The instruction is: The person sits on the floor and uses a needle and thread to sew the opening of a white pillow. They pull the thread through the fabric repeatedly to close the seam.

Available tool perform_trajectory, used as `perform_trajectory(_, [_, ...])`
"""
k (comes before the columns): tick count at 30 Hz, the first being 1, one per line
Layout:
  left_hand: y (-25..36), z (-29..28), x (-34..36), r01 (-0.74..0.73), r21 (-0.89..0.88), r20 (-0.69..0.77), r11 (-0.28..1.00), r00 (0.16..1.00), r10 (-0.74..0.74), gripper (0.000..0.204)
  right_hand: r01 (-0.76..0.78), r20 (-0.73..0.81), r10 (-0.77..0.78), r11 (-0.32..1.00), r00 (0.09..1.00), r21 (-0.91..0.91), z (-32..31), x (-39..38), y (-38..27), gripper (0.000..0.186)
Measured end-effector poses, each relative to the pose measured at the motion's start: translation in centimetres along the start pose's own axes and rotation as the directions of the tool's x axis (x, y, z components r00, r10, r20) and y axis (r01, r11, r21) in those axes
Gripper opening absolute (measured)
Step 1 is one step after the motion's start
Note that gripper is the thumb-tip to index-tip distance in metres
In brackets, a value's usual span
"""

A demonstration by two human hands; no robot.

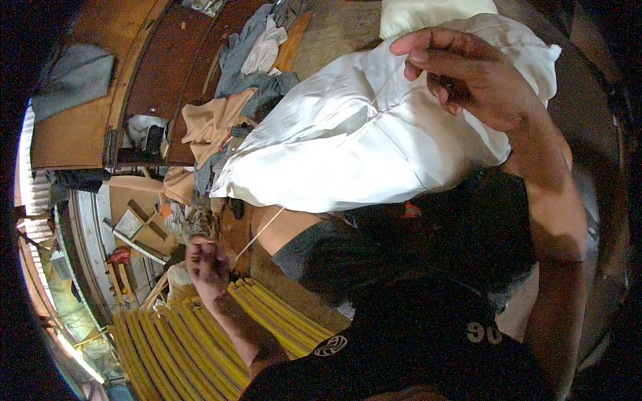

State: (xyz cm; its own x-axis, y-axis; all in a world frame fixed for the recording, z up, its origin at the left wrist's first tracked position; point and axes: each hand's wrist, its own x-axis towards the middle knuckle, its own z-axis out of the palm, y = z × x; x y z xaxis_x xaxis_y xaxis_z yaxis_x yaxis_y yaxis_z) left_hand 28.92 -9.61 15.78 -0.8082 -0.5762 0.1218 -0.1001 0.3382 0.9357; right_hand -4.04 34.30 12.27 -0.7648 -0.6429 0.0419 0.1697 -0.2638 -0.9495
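Note:
A large white cushion [314,160] of shiny cloth, creased toward its middle, lies across my lap. Above its far right part is my right hand [475,73], its thumb and fingers drawn together in a pinch. A thin thread [390,81] seems to run from those fingertips down to the gathered middle of the cloth; whether a needle is there I cannot make out. My left hand [208,262] is closed, somewhat blurred, low on the left and apart from the cushion. From it a pale cord [261,232] stretches straight up to the cushion's near edge.
Yellow ribbed padding [180,341] lies at the lower left. Beyond the cushion is another white pillow [428,15]. Grey and beige cloth pieces [217,120] heap up beside a wooden cabinet [157,73] at the left. Wooden frame pieces [137,234] lean below it.

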Motion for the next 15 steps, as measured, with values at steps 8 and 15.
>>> perform_trajectory(8, [-17.2, -14.4, -7.5, 0.539, -0.032, -0.113, 0.841, 0.834, -0.539, 0.015, 0.223, 0.077, -0.211, 0.862, 0.974, -0.454, 0.6, 0.0, 2.0, 0.02])
perform_trajectory(15, [-27.4, -19.5, -13.6, 0.712, -0.111, -0.298, 0.693, 0.642, -0.707, 0.017, 0.336, 0.033, -0.503, 0.525, 0.864, -0.782, 3.7, -0.8, 3.1, 0.02])
